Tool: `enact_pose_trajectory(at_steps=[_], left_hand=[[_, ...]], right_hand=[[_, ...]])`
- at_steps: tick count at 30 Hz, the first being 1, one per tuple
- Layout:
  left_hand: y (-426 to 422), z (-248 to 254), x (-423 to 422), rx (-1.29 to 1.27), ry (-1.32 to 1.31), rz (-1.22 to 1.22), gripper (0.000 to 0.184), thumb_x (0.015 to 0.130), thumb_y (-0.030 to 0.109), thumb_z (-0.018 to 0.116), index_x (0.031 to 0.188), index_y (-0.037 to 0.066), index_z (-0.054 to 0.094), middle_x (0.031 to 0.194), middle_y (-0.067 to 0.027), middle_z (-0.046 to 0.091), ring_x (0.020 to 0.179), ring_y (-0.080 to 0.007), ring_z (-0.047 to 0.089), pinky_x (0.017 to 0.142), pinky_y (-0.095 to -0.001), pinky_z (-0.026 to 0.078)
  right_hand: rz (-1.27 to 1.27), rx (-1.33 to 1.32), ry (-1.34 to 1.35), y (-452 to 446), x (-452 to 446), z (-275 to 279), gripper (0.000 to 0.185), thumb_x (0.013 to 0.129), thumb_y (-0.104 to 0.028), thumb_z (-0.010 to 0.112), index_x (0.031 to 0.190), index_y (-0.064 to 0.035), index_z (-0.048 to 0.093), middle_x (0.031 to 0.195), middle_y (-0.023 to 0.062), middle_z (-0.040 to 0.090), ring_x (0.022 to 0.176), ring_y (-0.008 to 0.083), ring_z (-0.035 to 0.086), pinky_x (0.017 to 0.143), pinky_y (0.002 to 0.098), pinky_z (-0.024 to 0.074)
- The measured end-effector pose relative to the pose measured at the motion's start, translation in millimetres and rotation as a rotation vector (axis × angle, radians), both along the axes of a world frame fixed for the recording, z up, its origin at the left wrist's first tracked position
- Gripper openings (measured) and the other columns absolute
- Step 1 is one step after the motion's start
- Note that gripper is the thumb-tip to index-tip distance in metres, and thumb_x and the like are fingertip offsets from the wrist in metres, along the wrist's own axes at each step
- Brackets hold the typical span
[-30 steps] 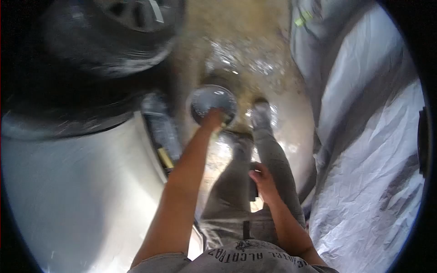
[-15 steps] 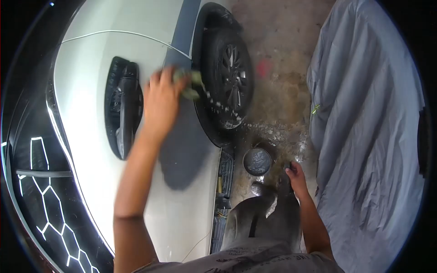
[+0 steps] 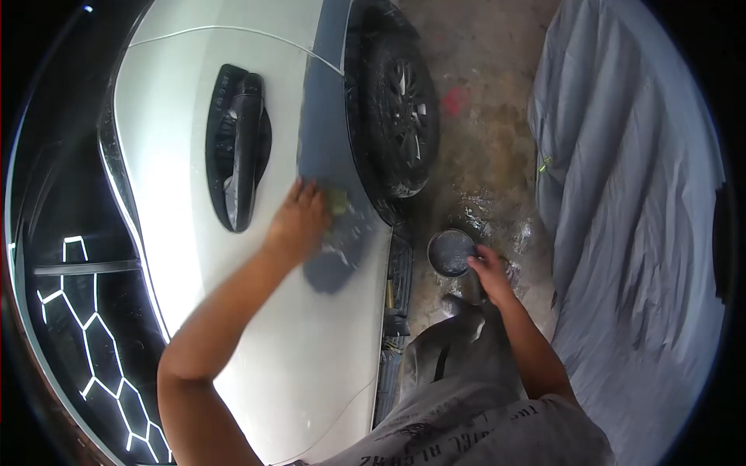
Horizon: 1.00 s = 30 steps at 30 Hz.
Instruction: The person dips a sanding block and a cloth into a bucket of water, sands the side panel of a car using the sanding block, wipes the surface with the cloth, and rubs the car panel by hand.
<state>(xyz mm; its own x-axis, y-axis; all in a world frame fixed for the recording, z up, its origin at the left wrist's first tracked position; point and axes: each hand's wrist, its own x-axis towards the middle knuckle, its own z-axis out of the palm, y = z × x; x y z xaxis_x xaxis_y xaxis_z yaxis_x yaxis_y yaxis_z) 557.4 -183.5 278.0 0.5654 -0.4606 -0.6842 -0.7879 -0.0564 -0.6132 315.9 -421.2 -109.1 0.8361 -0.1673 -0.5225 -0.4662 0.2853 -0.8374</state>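
Note:
My left hand (image 3: 301, 224) is closed round a yellow-green sponge or folded cloth (image 3: 339, 202). It presses this against the dull grey patch (image 3: 325, 159) on the pale car's side (image 3: 284, 342). White wet streaks show on the patch just below the hand. To the left is the black door handle (image 3: 247, 147). On the right, my right hand (image 3: 491, 276) is at the rim of a round bucket (image 3: 430, 262) holding greyish liquid. Its fingers are curled, and what they hold, if anything, cannot be made out.
A black wheel (image 3: 404, 109) in its arch lies beyond the patch. The concrete floor (image 3: 482, 140) is wet around the bucket. A grey cover (image 3: 622, 233) drapes over something along the right side. Dark car glass (image 3: 78, 311) reflects hexagonal lights at the left.
My left hand has moved down the grey patch, away from the wheel arch, with the sponge or cloth. My right hand has gone from beside my knee up to the bucket's rim.

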Motion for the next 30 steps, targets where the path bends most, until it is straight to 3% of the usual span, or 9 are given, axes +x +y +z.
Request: enact_pose_trajectory(at_steps=[4, 9, 12, 15, 19, 20, 24, 27, 30], left_hand=[[35.5, 17.1, -75.3, 0.000, 0.147, 0.045, 0.046, 0.092, 0.045, 0.068, 0.131, 0.022, 0.069, 0.153, -0.0140, 0.049, 0.150, -0.0325, 0.035, 0.128, -0.0516, 0.019], [82.2, 54.4, -120.7, -0.247, 0.214, 0.108, 0.040, 0.083, 0.028, 0.076, 0.121, 0.017, 0.071, 0.140, -0.0136, 0.056, 0.140, -0.0324, 0.044, 0.124, -0.0506, 0.030], [102.0, 101.7, -127.9, -0.349, 0.110, 0.079, 0.044, 0.076, 0.022, 0.079, 0.118, 0.015, 0.071, 0.135, -0.0137, 0.057, 0.135, -0.0338, 0.047, 0.119, -0.0509, 0.036], [117.3, 156.1, -126.7, -0.484, -0.032, 0.043, 0.048, 0.070, 0.014, 0.079, 0.117, 0.013, 0.070, 0.134, -0.0144, 0.057, 0.131, -0.0370, 0.051, 0.112, -0.0510, 0.042], [140.0, 186.5, -117.7, -0.520, -0.273, -0.058, 0.058, 0.070, 0.007, 0.076, 0.128, 0.014, 0.068, 0.133, -0.0161, 0.057, 0.129, -0.0398, 0.052, 0.109, -0.0513, 0.043], [147.3, 191.1, -114.6, -0.523, -0.266, -0.060, 0.059, 0.073, 0.013, 0.076, 0.131, 0.013, 0.068, 0.130, -0.0174, 0.058, 0.130, -0.0409, 0.051, 0.110, -0.0523, 0.042], [158.3, 190.1, -95.4, -0.742, -0.188, -0.048, 0.053, 0.068, 0.027, 0.080, 0.118, 0.010, 0.074, 0.121, -0.0185, 0.061, 0.131, -0.0437, 0.053, 0.109, -0.0547, 0.043], [170.2, 184.7, -77.2, -0.804, -0.115, -0.022, 0.049, 0.076, 0.029, 0.074, 0.120, 0.007, 0.073, 0.130, -0.0198, 0.059, 0.133, -0.0434, 0.052, 0.112, -0.0559, 0.042], [168.8, 178.8, -69.4, -0.830, -0.132, -0.027, 0.047, 0.076, 0.028, 0.073, 0.118, 0.006, 0.073, 0.133, -0.0203, 0.060, 0.130, -0.0429, 0.056, 0.111, -0.0546, 0.043]], right_hand=[[0.020, 0.108, -0.143, 62.2, 47.6, 82.1, 0.062, 0.095, -0.032, 0.077, 0.143, -0.0001, 0.053, 0.133, 0.0183, 0.065, 0.120, 0.0259, 0.063, 0.102, 0.0362, 0.0490], [0.013, 0.137, -0.354, 159.3, 73.6, 145.5, 0.067, 0.096, -0.034, 0.075, 0.147, -0.0005, 0.047, 0.137, 0.0210, 0.062, 0.125, 0.0271, 0.062, 0.105, 0.0371, 0.0486], [-0.068, 0.194, -0.455, 209.2, 113.5, 168.3, 0.069, 0.097, -0.034, 0.073, 0.150, -0.0013, 0.043, 0.145, 0.0235, 0.057, 0.132, 0.0315, 0.058, 0.109, 0.0399, 0.0455], [-0.324, 0.133, -0.577, 231.4, 178.9, 192.3, 0.067, 0.098, -0.033, 0.070, 0.150, -0.0005, 0.044, 0.148, 0.0246, 0.054, 0.137, 0.0372, 0.052, 0.114, 0.0431, 0.0413], [-0.514, -0.015, -0.535, 257.8, 214.1, 214.5, 0.057, 0.100, -0.029, 0.066, 0.147, -0.0008, 0.050, 0.145, 0.0235, 0.055, 0.135, 0.0405, 0.051, 0.115, 0.0444, 0.0398], [-0.554, -0.040, -0.588, 274.9, 200.4, 214.6, 0.050, 0.101, -0.026, 0.063, 0.144, -0.0022, 0.053, 0.145, 0.0228, 0.054, 0.135, 0.0393, 0.049, 0.116, 0.0445, 0.0388], [-0.441, -0.151, -0.641, 380.4, 47.9, 199.6, 0.053, 0.103, -0.021, 0.061, 0.151, -0.0022, 0.047, 0.155, 0.0234, 0.045, 0.145, 0.0402, 0.041, 0.121, 0.0469, 0.0318], [-0.392, -0.118, -0.669, 369.3, 68.1, 192.4, 0.053, 0.104, -0.020, 0.060, 0.151, -0.0017, 0.047, 0.157, 0.0229, 0.043, 0.146, 0.0398, 0.041, 0.122, 0.0466, 0.0315], [-0.538, -0.033, -0.707, 287.0, 210.7, 216.9, 0.050, 0.104, -0.020, 0.058, 0.148, 0.0018, 0.049, 0.155, 0.0246, 0.046, 0.145, 0.0399, 0.043, 0.119, 0.0442, 0.0359]])
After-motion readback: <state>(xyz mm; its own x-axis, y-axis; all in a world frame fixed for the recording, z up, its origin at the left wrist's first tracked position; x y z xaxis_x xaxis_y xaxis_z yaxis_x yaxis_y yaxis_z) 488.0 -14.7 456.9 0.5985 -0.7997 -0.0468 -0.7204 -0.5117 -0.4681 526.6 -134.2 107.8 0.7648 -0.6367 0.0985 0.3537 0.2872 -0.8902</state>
